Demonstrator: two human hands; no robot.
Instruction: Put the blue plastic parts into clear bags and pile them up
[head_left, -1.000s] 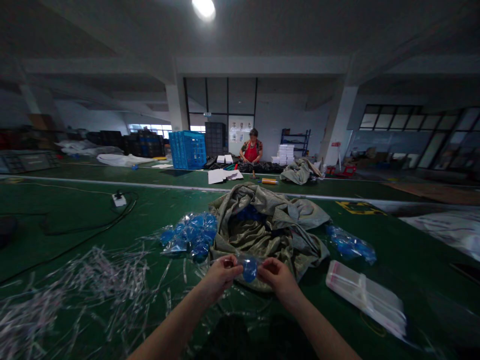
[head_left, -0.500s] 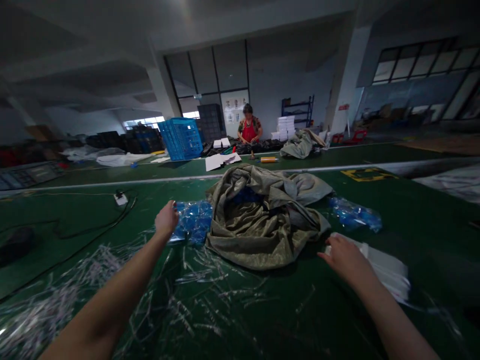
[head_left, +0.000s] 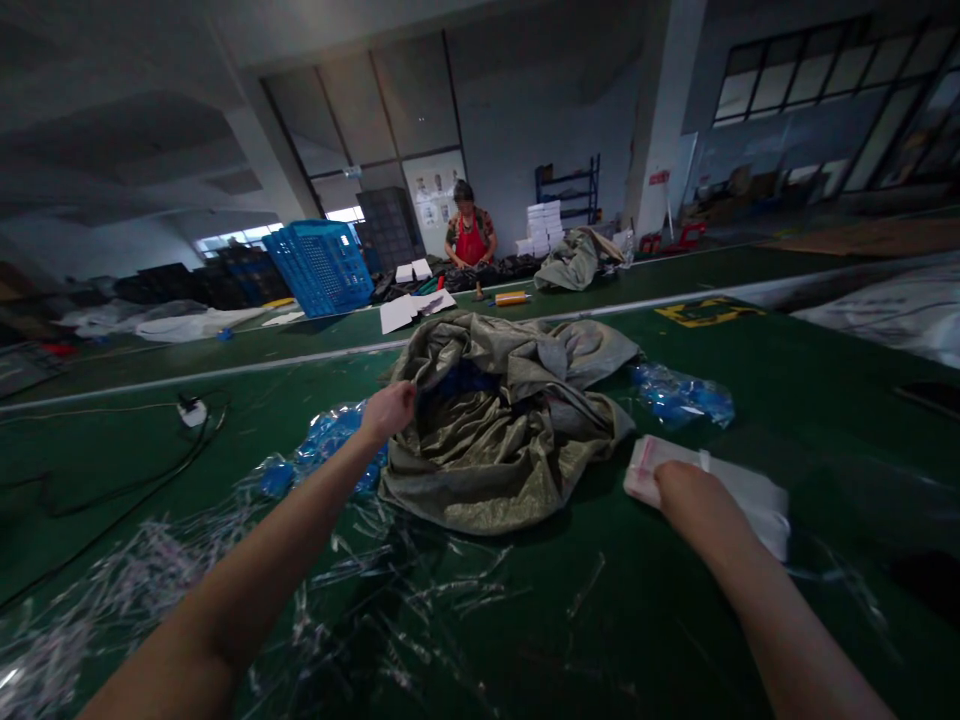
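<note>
Beneath the right hand (head_left: pixel 690 495), clear plastic bags (head_left: pixel 742 510) lie half-hidden.

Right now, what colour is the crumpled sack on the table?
The sack is olive green, best in the head view.

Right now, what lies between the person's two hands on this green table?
In the head view, a crumpled olive-green fabric sack lies between the left hand and the right hand, with blue plastic-wrapped pieces inside it.
</note>
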